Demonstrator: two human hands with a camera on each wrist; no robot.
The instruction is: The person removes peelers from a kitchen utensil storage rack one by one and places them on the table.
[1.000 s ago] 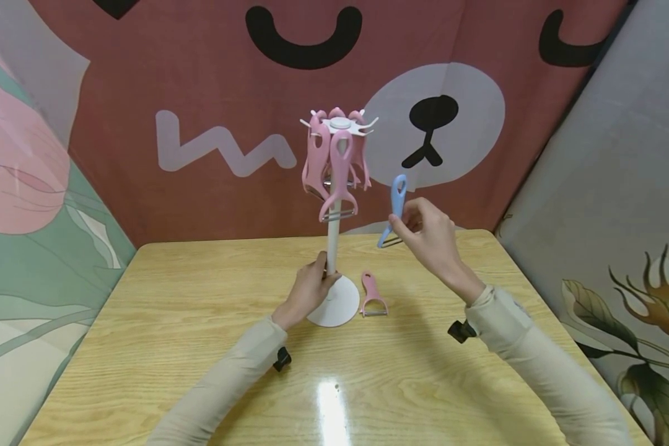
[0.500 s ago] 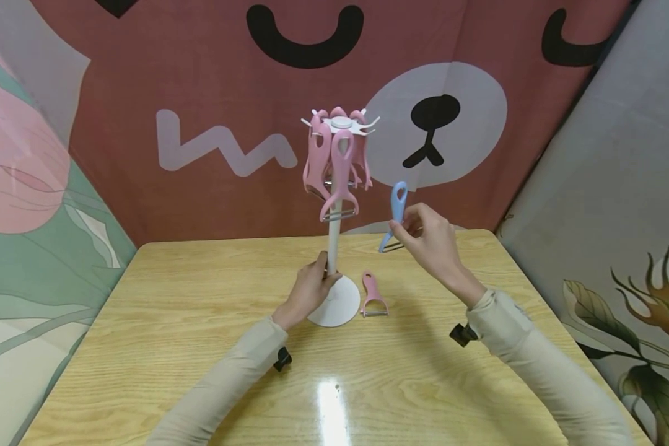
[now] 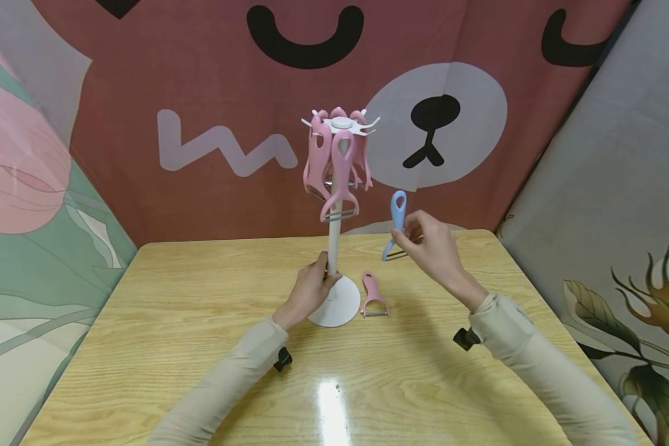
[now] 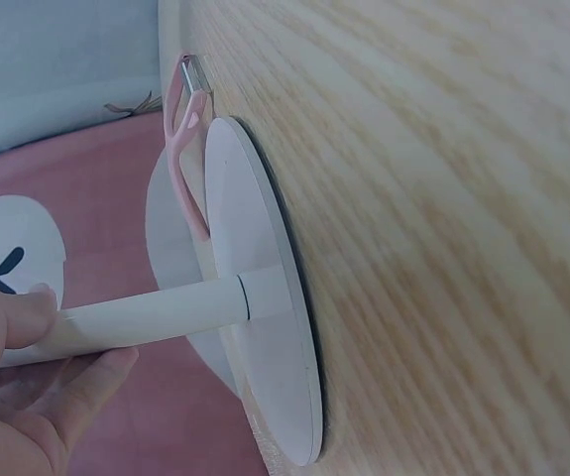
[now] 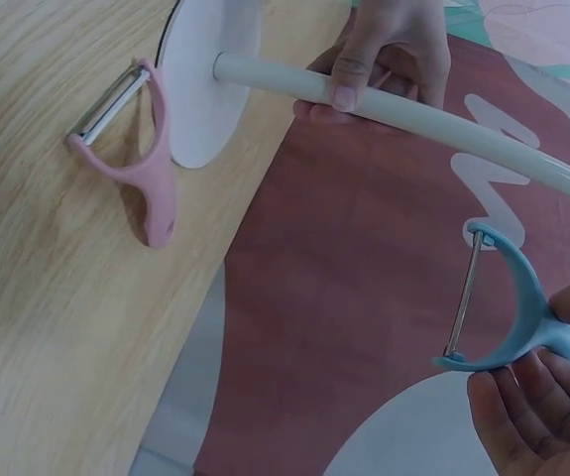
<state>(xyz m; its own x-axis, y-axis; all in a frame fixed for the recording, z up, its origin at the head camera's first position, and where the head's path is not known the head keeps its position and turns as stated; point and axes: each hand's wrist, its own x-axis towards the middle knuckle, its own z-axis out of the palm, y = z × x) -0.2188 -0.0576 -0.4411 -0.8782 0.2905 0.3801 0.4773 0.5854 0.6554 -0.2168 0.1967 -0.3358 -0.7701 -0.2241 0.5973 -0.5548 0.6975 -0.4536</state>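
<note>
A white rack (image 3: 333, 238) with a round base and curved hooks at its top stands on the table, several pink peelers (image 3: 340, 164) hanging from it. My left hand (image 3: 308, 288) grips the rack's pole low down, thumb and fingers around it. To the right of the pole, my right hand (image 3: 432, 248) pinches a blue peeler (image 3: 398, 210) by its handle, held above the table with the loop end up and the blade down. Another pink peeler (image 5: 146, 164) lies flat on the table just right of the round base (image 4: 255, 297), its blade toward me.
The wooden table (image 3: 201, 347) has its back edge against a red cloth backdrop (image 3: 217, 198) with a printed face. A grey floral cloth (image 3: 607, 186) hangs along the right side, and a green and pink one (image 3: 28, 248) along the left.
My right hand has lowered the blue peeler a little, still beside the rack. The left hand, the rack and the pink peelers stay where they were.
</note>
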